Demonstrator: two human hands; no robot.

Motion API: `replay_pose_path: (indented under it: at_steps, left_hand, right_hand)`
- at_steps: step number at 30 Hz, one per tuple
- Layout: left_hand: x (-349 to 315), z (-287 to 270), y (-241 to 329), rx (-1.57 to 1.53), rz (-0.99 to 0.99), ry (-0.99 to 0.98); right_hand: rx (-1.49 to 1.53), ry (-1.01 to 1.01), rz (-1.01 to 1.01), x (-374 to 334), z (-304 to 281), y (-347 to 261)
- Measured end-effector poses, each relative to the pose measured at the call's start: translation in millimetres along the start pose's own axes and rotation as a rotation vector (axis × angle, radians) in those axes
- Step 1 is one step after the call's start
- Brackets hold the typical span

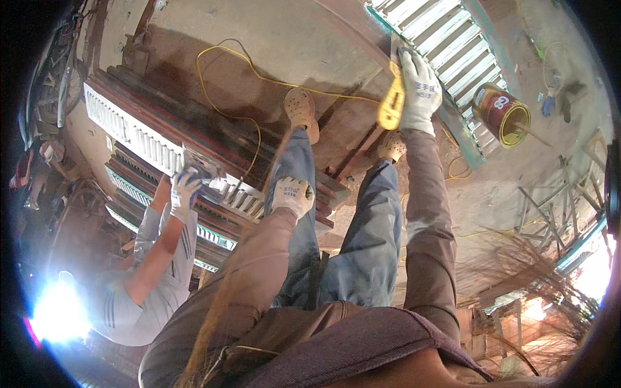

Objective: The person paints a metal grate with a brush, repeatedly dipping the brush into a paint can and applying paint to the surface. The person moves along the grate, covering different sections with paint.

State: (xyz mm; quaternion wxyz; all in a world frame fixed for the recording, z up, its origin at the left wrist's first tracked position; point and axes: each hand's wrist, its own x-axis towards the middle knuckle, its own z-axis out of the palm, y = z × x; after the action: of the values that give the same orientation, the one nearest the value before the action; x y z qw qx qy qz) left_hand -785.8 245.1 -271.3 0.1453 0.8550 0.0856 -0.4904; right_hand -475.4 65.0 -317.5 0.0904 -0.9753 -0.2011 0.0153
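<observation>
My right hand (420,90), in a white work glove, is closed on a yellow-handled flat tool (392,97). Its grey blade points away from me, beside the near edge of a white slatted panel (446,45) with green edging. The fingertips reach up along the blade. My left hand (294,196), also gloved, rests against my left leg (301,239) near the knee. Its fingers are curled, and whatever they may hold is hidden.
At the left a co-worker's gloved hand (185,191) works on another white slatted panel (132,132) over dark beams. A red-brown can (495,113) with a stick in it sits on the right panel. A yellow cord (252,68) loops across the floor. Metal frames (550,213) stand far right.
</observation>
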Motion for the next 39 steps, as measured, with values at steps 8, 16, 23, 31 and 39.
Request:
replay_pose_path:
  at_steps: [8, 16, 23, 31, 39]
  left_hand:
    - [3.0, -5.3, -6.4, -0.039, 0.000, 0.095]
    - [-2.4, -3.1, -5.7, -0.027, 0.030, 0.042]
    - [-5.2, -0.1, -12.6, -0.025, -0.017, 0.030]
    - [-1.5, -9.3, -9.6, -0.070, 0.014, 0.009]
    - [0.7, -14.9, -7.2, -0.069, 0.006, 0.069]
  right_hand:
    - [0.167, -0.150, -0.069, -68.5, 6.4, -34.9]
    - [-0.061, 0.005, 0.011, -14.5, 3.0, 4.7]
    - [0.060, -0.060, -0.072, -0.8, -8.1, -32.5]
    - [-0.101, -0.042, -0.118, 15.5, 14.3, -55.7]
    - [0.023, 0.027, -0.018, 40.2, -6.2, -35.2]
